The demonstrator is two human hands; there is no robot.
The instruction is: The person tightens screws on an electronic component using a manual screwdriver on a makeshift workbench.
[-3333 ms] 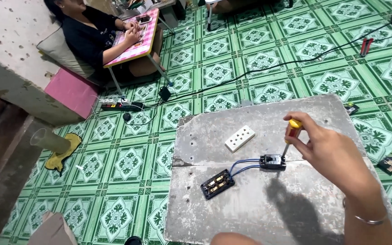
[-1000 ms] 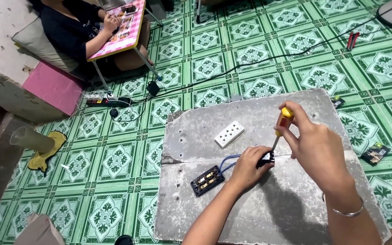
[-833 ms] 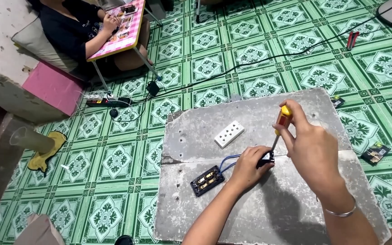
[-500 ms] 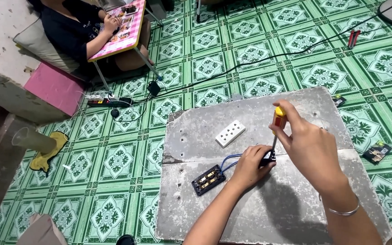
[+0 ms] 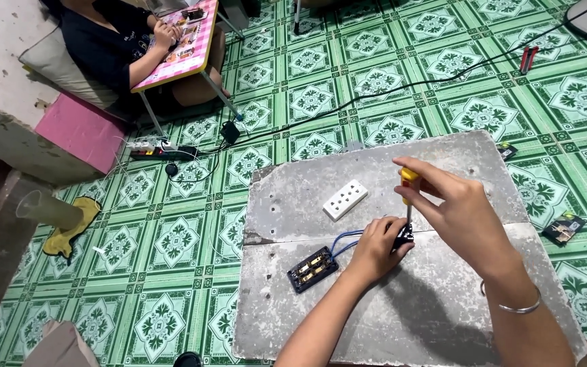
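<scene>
My right hand (image 5: 463,214) grips a screwdriver with a yellow and red handle (image 5: 409,179), held upright with its tip on a small black electrical part (image 5: 403,238). My left hand (image 5: 377,250) pinches that black part against the grey concrete slab (image 5: 436,312). Blue wires (image 5: 345,239) run from the part to a black socket body with brass contacts (image 5: 312,269). A white socket cover plate (image 5: 345,199) lies on the slab just above the wires.
Another person sits at the top left by a small pink folding table (image 5: 178,47). A power strip (image 5: 157,149) and black cable (image 5: 375,92) lie on the green tiled floor. A pink cushion (image 5: 79,129), yellow cloth (image 5: 69,228), and small parts (image 5: 563,228) are around.
My left hand has come in and taken hold of the black part. My right hand with the screwdriver has stayed over the part, shifting slightly.
</scene>
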